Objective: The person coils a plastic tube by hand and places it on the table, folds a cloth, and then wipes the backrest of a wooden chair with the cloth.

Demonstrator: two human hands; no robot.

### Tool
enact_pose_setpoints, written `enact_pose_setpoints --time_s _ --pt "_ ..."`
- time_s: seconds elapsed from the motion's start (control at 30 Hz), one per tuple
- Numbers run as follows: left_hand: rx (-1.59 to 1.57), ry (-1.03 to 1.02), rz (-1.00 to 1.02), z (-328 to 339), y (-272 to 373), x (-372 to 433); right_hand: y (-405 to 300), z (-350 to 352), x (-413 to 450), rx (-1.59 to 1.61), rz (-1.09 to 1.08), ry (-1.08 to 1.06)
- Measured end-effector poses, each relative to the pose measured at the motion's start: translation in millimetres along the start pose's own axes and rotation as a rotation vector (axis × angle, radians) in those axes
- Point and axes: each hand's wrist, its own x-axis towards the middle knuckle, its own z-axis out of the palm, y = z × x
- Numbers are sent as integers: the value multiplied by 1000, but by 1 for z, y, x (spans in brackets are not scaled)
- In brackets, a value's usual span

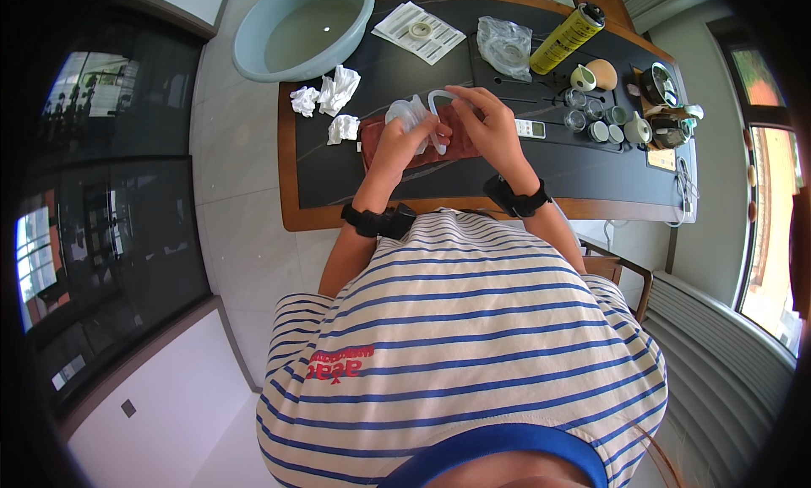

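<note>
My left hand point(405, 135) grips a translucent plastic part point(403, 113) with a rounded, ridged shape; its exact kind cannot be told. A whitish flexible tube point(433, 108) bends up from beside that part, and its lower end lies near the left fingertips. The fingers of my right hand point(488, 120) pinch the tube's upper end. Beneath both hands a reddish-brown cloth point(456, 130) is spread on the dark table point(342, 177). A white remote control point(531, 128) rests just right of my right hand.
A blue-grey basin point(348, 51) of water stands at the back left, near crumpled tissues point(339, 90). Printed sheets point(399, 22) carry a tape roll point(420, 30). A clear plastic bag point(505, 47), a yellow spray can point(564, 41), glass cups point(575, 120) and a teapot point(637, 130) stand further right.
</note>
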Motion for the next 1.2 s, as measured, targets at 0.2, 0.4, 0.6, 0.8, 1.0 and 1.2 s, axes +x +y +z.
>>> enact_pose_setpoints --time_s 0.2,0.4,0.6,0.8,1.0,1.2 --pt "-173 148 23 -10 -14 3 -13 13 -10 197 -137 -138" --pt "-292 99 97 -7 -7 -1 -2 13 -16 218 -118 -213" --pt "-518 -125 87 -4 9 -6 2 10 -20 325 9 -262" --pt "-684 -180 66 -10 6 -7 10 11 -19 338 -5 -275" --pt "-697 -146 127 -21 -3 -3 7 11 -16 299 -85 -388" --pt "-989 138 312 -71 14 3 23 -9 -24 138 23 -409"
